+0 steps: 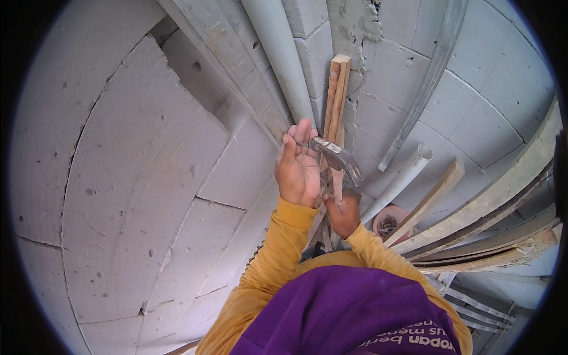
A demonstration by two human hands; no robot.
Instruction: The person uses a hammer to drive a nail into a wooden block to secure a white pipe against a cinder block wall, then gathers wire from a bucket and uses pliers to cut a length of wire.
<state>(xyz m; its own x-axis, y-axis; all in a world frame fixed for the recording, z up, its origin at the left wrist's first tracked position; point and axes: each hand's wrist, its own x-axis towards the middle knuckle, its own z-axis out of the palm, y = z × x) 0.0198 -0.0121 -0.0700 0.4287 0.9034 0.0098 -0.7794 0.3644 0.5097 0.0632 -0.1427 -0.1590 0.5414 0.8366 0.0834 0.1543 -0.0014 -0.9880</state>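
Observation:
My right hand [344,214] is wrapped round the wooden handle of a claw hammer [337,155], whose worn grey head is up beside my left fingers. My left hand [300,176] is turned palm up, its fingers stretched and slightly curled. A thin dark nail [302,145] lies across those fingers by the thumb; how many pieces are there I cannot make out. Just beyond both hands, a wooden batten [336,97] leans upright in the corner of the block wall. The hammer head partly hides the lower part of the batten.
A pale block wall [136,195] rises close on my left. Beyond my hands lean a long metal bar [228,65] and a grey pipe [281,56]. To the right are another bar [426,83], a shorter pipe [402,180], several wooden planks [491,207] and a pink bucket [395,216].

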